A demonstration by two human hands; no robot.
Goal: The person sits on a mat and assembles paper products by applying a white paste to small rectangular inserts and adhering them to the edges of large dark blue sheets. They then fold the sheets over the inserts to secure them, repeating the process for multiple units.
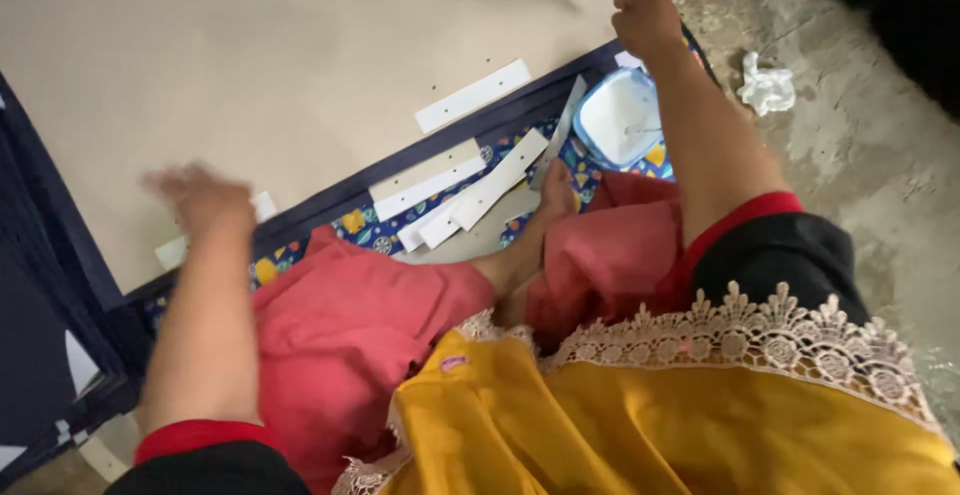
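Nearest, along the bottom of the frame, we see our yellow cloth (640, 425) with its lace trim (760, 330) lying over our lap, and above it our pink trousers (350, 325), legs folded, one bare foot (540, 220) resting on the floor mat. Further up, a heap of white paper strips (480, 190) lies on the blue patterned mat (370, 227) just beyond the foot, with one more strip (472, 95) apart on the big beige sheet (250, 65) that fills the upper left.

Our left hand (200, 200) is at the left of the frame, over the near edge of that sheet; it is blurred, the fingers look loosely spread, and we cannot tell whether it grips anything. Our right hand (648, 23) sits at the top right, curled down onto the sheet's far corner, seemingly pressing or pinching its edge, though the grip itself is not clear. Just below that arm stands a small blue-rimmed bowl (618, 117) with a white inside, beside the strips. A crumpled white scrap (766, 83) lies on the bare concrete floor (870, 185) at the right.

We judge that the sheet is being positioned or smoothed with both hands at its opposite ends. A next move would call for keeping the right corner pinned while the left hand steadies the near edge, without dragging the loose strip.
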